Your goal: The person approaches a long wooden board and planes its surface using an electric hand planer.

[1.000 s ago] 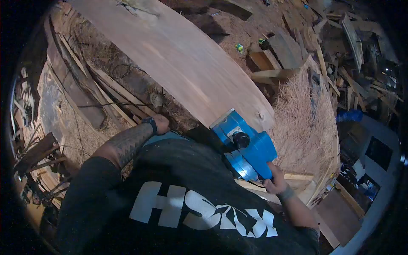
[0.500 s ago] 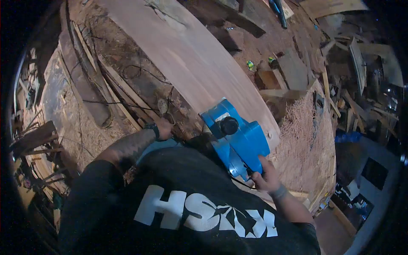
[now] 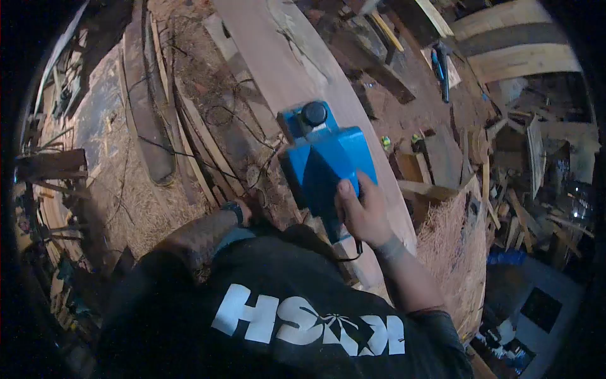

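A blue electric hand planer [image 3: 334,158] with a round black front knob rests on a long, broad wooden plank [image 3: 303,82]. My right hand [image 3: 365,211] is wrapped around the planer's rear handle, thumb on top, and a black cord leaves the tool just below the wrist. On the other side, my left hand [image 3: 251,210] is low beside my leg, near the cord and wood strips on the ground. It is dark and blurred, so its fingers cannot be made out. The plank has a rough, cracked hollow toward its far end.
Long wood strips [image 3: 196,151] and a loose black cable [image 3: 224,114] lie left of the plank. Reddish shavings [image 3: 451,243] are heaped to the right. Farther right are offcuts [image 3: 442,158], a blue-and-black tool [image 3: 443,72] and stacked boards [image 3: 517,47].
The planer has moved forward along the plank, away from my body, with my right hand on it. My left hand stays low near my leg. The camera view has shifted.
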The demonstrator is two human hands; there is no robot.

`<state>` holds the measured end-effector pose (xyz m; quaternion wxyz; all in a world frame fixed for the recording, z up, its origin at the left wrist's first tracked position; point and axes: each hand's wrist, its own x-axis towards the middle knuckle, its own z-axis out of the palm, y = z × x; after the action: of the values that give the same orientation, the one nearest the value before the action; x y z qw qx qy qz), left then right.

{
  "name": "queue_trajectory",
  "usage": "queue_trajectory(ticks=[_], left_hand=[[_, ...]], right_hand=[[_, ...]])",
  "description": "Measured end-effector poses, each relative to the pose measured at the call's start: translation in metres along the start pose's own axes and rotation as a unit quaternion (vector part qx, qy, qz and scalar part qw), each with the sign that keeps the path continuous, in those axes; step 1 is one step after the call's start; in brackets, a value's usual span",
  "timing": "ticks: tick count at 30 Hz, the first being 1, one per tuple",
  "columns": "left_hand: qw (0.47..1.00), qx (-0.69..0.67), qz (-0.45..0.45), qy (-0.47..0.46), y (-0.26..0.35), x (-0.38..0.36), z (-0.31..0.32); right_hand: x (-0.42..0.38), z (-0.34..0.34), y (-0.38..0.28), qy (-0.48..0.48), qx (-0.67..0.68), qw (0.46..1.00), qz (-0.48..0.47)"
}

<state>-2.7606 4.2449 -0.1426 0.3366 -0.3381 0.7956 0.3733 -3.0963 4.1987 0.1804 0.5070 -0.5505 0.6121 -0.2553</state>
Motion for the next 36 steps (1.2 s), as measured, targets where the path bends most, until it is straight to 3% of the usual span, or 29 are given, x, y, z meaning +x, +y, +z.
queue_trajectory(ticks=[8,15,19,21,24,25,30,33,36], left_hand=[[0.996,-0.025,-0.005,0.081,-0.032,0.017,0.038],[0.996,-0.017,-0.02,0.085,-0.062,0.043,0.061],[0.944,-0.07,-0.064,0.317,-0.064,0.049,0.055],[0.927,-0.093,-0.069,0.358,-0.082,0.061,0.059],[0.927,-0.143,-0.01,0.345,-0.129,0.103,0.09],[0.913,-0.137,-0.027,0.383,-0.12,0.091,0.072],[0.94,-0.135,-0.013,0.314,-0.135,0.014,0.021],[0.93,-0.104,-0.005,0.352,-0.176,0.023,0.057],[0.924,-0.17,-0.066,0.336,-0.226,0.034,0.087]], right_hand=[[0.12,0.035,-0.061,-0.001,0.045,0.999,-0.01],[0.209,0.067,-0.089,0.009,0.054,0.996,-0.073],[0.248,0.08,-0.118,-0.003,0.072,0.995,-0.069],[0.264,0.086,-0.134,-0.013,0.084,0.995,-0.057],[0.302,0.096,-0.146,-0.023,0.083,0.994,-0.06],[0.318,0.101,-0.149,-0.012,0.078,0.995,-0.063],[0.366,0.115,-0.198,0.024,0.004,0.998,-0.06],[0.399,0.128,-0.217,0.035,0.023,0.997,-0.06],[0.461,0.14,-0.212,0.021,0.051,0.997,-0.059]])
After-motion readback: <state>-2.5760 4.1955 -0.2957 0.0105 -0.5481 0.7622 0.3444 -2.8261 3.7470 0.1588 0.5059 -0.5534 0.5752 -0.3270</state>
